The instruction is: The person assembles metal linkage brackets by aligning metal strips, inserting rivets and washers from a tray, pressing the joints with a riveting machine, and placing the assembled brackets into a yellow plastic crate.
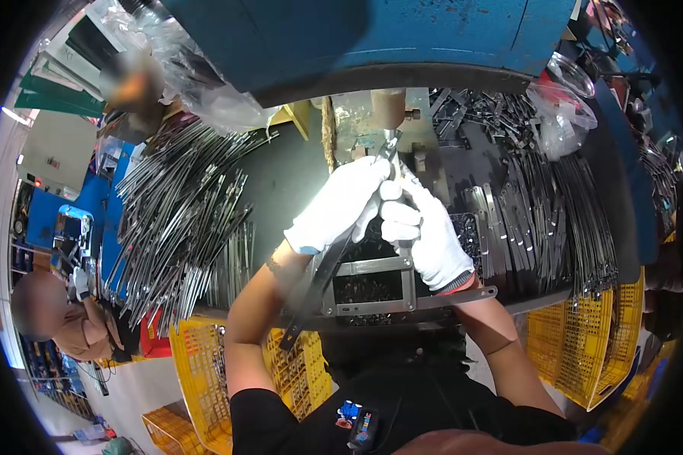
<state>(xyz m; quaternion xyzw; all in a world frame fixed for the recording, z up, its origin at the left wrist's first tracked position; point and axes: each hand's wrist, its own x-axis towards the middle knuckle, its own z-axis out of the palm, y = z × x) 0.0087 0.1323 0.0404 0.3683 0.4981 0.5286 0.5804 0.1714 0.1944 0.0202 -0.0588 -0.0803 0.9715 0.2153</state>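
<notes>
In white gloves, my left hand (340, 203) and my right hand (425, 235) come together in front of a machine's round ram (388, 108). Both have curled fingers gripping the upper end of a metal linkage (372, 266), whose tip lies just under the ram. The linkage is made of flat bars joined at pivots. Its lower part hangs toward my body, with one long bar (454, 298) passing below my right wrist and a dark bar (311, 292) slanting down by my left forearm. My fingers hide the exact grip points.
Long thin metal rods (182, 220) are piled at left. Flat metal strips (508, 227) and more rods lie at right, with small brackets (482, 114) behind them. The machine's blue housing (402, 38) overhangs the table. Yellow crates (577, 341) stand below; another person (76, 318) sits far left.
</notes>
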